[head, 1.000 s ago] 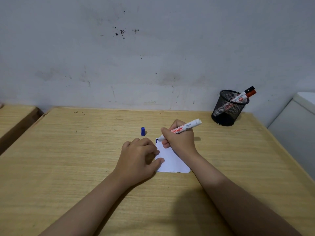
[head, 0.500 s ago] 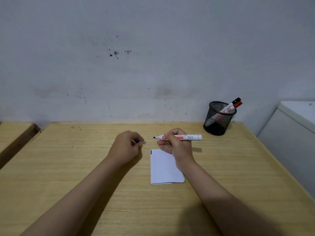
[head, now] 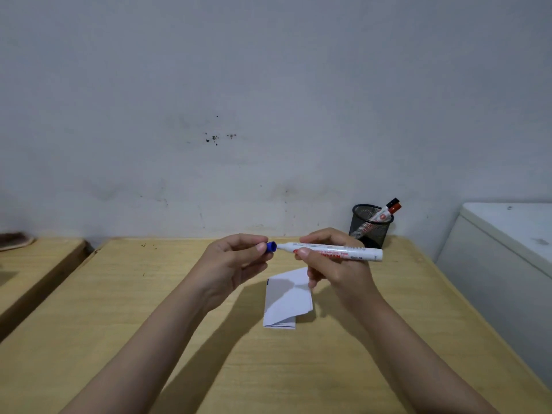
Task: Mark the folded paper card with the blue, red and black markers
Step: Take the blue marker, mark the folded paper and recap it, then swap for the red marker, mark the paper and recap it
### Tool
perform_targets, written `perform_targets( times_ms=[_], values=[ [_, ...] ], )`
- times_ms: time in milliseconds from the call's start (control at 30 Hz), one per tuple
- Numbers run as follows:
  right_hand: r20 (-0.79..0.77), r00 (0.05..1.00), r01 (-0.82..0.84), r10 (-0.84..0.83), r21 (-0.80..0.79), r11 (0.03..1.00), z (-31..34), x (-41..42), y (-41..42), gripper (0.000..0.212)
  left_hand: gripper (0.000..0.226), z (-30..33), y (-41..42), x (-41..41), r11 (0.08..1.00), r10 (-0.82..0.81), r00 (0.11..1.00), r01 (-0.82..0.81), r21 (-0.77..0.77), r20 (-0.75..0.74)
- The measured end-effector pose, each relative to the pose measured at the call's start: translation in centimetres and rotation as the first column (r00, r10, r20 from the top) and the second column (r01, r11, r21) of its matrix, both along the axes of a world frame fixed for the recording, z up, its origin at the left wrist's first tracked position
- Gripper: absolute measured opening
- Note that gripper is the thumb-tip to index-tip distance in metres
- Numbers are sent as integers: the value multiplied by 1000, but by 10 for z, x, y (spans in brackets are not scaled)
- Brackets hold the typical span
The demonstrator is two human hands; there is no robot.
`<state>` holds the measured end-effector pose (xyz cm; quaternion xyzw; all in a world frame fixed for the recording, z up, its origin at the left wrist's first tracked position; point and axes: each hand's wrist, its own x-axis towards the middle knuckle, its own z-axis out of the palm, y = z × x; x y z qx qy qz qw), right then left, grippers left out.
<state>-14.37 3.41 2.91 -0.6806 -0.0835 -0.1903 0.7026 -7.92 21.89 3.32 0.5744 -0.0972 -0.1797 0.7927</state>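
My right hand (head: 331, 264) grips a white-bodied blue marker (head: 343, 251), held level above the desk with its tip pointing left. My left hand (head: 230, 264) pinches the small blue cap (head: 271, 247), whose open end meets the marker tip. Below both hands, the folded white paper card (head: 286, 300) lies flat on the wooden desk (head: 119, 309), with a small dark mark at its upper left corner. The red marker (head: 395, 208) and black marker (head: 392, 202) stand in the black mesh pen holder (head: 370, 228) at the back right.
A white cabinet (head: 501, 258) stands close against the desk's right edge. A second wooden surface (head: 35, 264) sits to the left across a narrow gap. The grey wall rises directly behind the desk.
My right hand lifted the blue marker off the card and turned it level. My left hand left the card, picked the blue cap up from the desk and brought it to the tip.
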Motion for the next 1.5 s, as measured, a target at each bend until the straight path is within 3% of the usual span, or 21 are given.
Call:
perform_targets(
  times_ms=[267, 400, 600, 767, 900, 967, 1033, 1133, 1200, 1267, 1333, 1500],
  values=[
    [11, 1000, -20, 22, -139, 990, 20, -25, 5, 16, 11, 16, -1, -32, 996, -55, 994, 48, 70, 90],
    [-38, 993, -115, 111, -108, 988, 28, -37, 4, 16, 8, 25, 3, -45, 994, -66, 989, 54, 94, 131],
    [53, 993, -103, 107, -82, 991, 36, -48, 4, 16, 15, 34, 2, -61, 994, -77, 979, 62, 85, 190],
    [85, 993, -75, 83, -96, 993, 49, -50, 5, 17, 17, 29, -8, -67, 996, -30, 992, 40, -82, 120],
    [-40, 999, 1, -2, -25, 1000, 43, -42, 7, 26, 20, 24, -20, -62, 991, 65, 994, -53, -126, 85],
    [-99, 992, 69, -81, -118, 991, 38, -41, 4, 11, 14, 21, -27, -58, 985, 138, 986, -127, -115, 95],
    [-98, 982, 135, -161, -232, 963, 34, -43, -2, 17, 9, 19, -34, -54, 974, 221, 965, -211, -84, 143],
    [-7, 973, 218, -231, -300, 929, 33, -44, -13, 22, 6, 21, -41, -47, 948, 315, 921, -315, -39, 230],
    [132, 953, 303, -273, -356, 884, 37, -42, -19, 16, 6, 22, -48, -42, 932, 335, 887, -362, 28, 317],
    [353, 886, 454, -299, -539, 709, 37, -35, -29, 19, 6, 23, -58, -39, 929, 307, 866, -362, 72, 393],
    [438, 862, 500, -255, -655, 566, 33, -24, -39, 25, 8, 26, -70, -37, 937, 261, 854, -337, 97, 449],
    [447, 857, 506, -258, -628, 591, 19, -6, -62, 26, 15, 28, -98, -23, 952, 185, 844, -280, 120, 503]
  ],
)
